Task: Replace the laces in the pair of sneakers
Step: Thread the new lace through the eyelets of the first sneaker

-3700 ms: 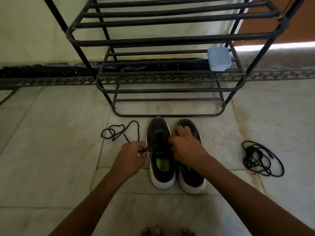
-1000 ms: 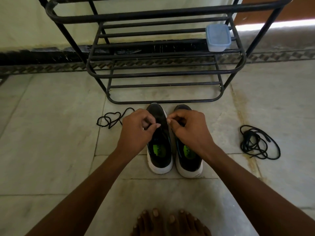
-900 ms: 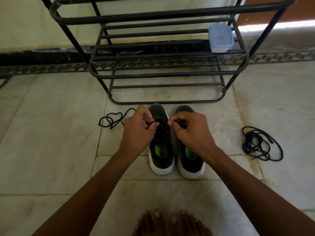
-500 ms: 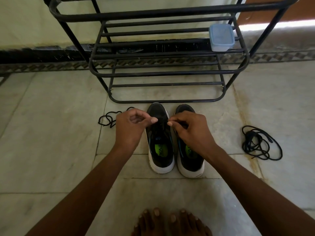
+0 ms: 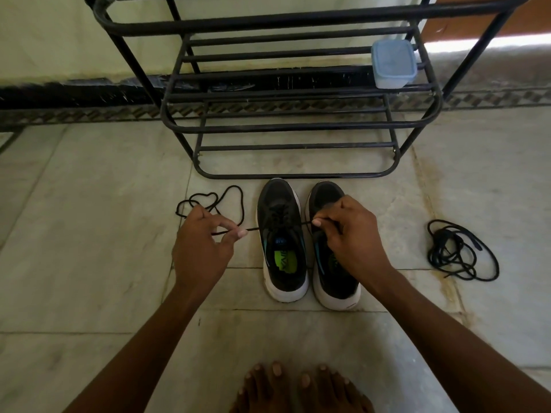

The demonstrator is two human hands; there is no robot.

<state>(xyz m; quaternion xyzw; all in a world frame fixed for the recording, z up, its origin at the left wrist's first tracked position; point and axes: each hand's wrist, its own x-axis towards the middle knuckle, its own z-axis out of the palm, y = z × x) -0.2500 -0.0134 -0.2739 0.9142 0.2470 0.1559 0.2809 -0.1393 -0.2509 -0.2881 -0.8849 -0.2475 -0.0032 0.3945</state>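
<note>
Sneakers toes toward rack, lace crosswise, ends pinched in left hand and right hand fingers.

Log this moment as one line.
left hand: pinches lace | right hand: pinches lace | left sneaker: being laced | spare laces: floor

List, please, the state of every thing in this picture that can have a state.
Left black white-soled sneaker: upright on the floor, partly laced.
Right black white-soled sneaker: upright beside it, lacing hidden.
Thin black lace: pinched at both sides, rest loose on the floor.
Black lace bundle: tangled, untouched.
Pale blue plastic box: lid on, on the black metal rack.
Left hand: pinches the lace.
Right hand: pinches the lace.
</note>
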